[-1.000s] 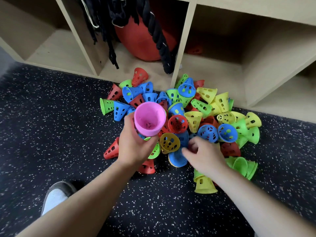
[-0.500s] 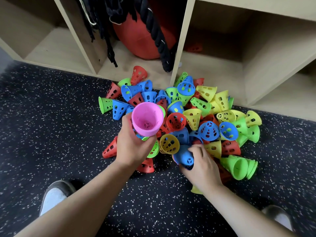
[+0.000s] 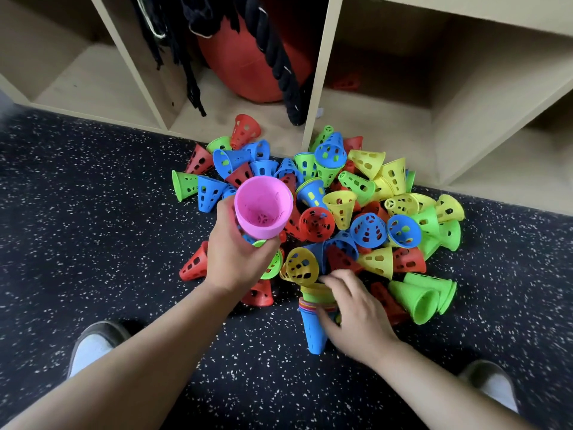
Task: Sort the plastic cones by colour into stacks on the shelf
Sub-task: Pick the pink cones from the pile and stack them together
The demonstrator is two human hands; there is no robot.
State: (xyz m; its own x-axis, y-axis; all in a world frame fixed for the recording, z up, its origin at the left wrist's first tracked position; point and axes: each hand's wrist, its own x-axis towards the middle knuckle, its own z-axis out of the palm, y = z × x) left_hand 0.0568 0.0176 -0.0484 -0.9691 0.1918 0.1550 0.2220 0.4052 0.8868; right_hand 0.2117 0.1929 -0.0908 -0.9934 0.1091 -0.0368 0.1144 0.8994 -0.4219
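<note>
Moved: right grip (image 3: 356, 318) dropped from mid-pile (image 3: 341, 209) to a blue-ended stack (image 3: 313, 332) at its near edge.
Right grip: curled over that stack, I think pinching it; blurred.
Left grip (image 3: 238, 252): wrapped round pink cone (image 3: 263, 209), mouth up for nesting.
Cones: heaped on floor (image 3: 93, 212) before shelf (image 3: 387, 119).

Red ball (image 3: 242, 66) half behind black ropes (image 3: 274, 41); dim, unidentifiable red shape (image 3: 347, 83) deep in cubby (image 3: 403, 116)

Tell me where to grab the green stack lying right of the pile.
Probably pinch across the wide rims of the green stack, coming from the floor side: it lies on its side, mouths outward, tips toward the pile.
</note>
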